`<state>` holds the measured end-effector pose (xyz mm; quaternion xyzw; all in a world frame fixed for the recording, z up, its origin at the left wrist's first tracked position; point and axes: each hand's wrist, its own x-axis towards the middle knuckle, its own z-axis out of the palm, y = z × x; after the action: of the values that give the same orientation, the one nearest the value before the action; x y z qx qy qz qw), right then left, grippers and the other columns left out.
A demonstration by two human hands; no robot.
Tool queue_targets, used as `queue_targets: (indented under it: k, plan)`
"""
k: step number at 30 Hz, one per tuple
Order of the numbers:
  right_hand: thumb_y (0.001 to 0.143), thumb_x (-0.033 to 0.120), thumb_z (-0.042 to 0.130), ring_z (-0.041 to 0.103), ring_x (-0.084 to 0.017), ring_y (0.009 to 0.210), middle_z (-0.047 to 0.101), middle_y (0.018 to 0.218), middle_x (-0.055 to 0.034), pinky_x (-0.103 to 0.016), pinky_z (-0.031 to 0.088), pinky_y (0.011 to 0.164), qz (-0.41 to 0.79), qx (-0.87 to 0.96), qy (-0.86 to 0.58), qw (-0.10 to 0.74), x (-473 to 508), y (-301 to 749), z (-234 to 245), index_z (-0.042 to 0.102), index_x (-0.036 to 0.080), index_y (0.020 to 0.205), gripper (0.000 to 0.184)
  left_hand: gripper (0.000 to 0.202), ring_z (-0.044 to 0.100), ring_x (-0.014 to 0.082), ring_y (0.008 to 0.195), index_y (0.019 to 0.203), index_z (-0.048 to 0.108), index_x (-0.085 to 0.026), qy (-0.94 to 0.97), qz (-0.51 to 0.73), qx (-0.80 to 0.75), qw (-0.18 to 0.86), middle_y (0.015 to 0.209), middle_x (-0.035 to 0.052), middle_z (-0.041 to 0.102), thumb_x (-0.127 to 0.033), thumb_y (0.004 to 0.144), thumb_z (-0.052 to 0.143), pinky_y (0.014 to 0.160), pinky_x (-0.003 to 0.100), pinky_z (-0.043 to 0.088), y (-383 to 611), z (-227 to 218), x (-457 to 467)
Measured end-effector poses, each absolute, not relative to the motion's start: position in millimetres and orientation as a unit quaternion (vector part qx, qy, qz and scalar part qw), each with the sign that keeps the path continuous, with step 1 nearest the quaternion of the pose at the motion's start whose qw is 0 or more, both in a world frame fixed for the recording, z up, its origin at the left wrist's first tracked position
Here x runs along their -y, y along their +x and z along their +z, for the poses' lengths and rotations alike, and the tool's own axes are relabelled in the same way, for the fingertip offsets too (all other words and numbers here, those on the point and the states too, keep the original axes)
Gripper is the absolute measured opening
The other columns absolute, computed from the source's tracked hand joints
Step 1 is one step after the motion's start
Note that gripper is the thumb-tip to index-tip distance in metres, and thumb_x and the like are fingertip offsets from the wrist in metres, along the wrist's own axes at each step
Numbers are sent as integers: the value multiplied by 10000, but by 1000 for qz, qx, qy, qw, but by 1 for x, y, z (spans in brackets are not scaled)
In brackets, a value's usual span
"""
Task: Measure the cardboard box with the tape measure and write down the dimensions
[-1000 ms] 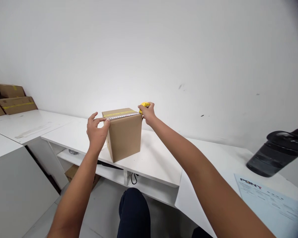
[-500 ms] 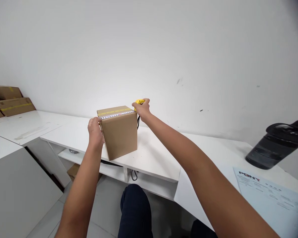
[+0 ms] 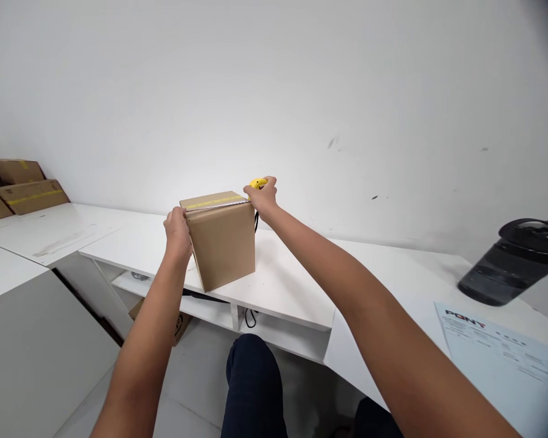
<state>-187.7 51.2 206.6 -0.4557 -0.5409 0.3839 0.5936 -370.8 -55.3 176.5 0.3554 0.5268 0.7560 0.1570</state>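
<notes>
A brown cardboard box (image 3: 223,243) with yellow tape on top stands on a white desk (image 3: 292,286). A measuring tape blade (image 3: 217,205) runs along the box's top front edge. My right hand (image 3: 262,199) is closed around the yellow tape measure case (image 3: 257,182) at the box's right top corner. My left hand (image 3: 178,228) pinches the tape's end against the box's left top corner.
Several flat cardboard boxes (image 3: 21,188) are stacked at the far left on another white surface. A dark object (image 3: 511,267) and a printed sheet (image 3: 497,359) lie at the right. My dark-trousered knee (image 3: 251,383) is below the desk; a box (image 3: 180,322) sits underneath.
My left hand closed its spread fingers and slid down onto the box's left corner, holding the tape end. The tape stays stretched across the top edge; the view shifted slightly.
</notes>
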Motion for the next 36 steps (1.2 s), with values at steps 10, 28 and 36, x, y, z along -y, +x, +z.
queue_targets:
  k: [10, 28, 36]
  plan:
    - [729, 318, 666, 588, -207, 991, 440, 1257, -88, -326, 503, 791, 369, 554, -472, 578, -51, -189, 207, 355, 279, 1171, 542, 269, 550, 185, 787, 762, 559, -217, 386, 692, -576, 198, 851, 27, 606, -483, 806, 564, 631, 286, 421, -381, 187, 67]
    - [736, 312, 680, 577, -212, 1015, 446, 1233, -77, -351, 507, 830, 350, 562, -470, 583, -52, -189, 205, 350, 290, 1170, 546, 273, 508, 168, 695, 756, 471, -229, 409, 612, -655, 170, 764, 13, 555, -457, 751, 620, 591, 284, 388, -394, 183, 72]
    - [770, 363, 692, 605, -214, 988, 463, 1295, -120, -365, 507, 811, 400, 546, -441, 589, -49, -182, 207, 333, 261, 1190, 562, 321, 365, 117, 507, 523, 496, -193, 491, 501, -678, 221, 540, 5, 455, -357, 742, 663, 502, 277, 288, -407, 211, 89]
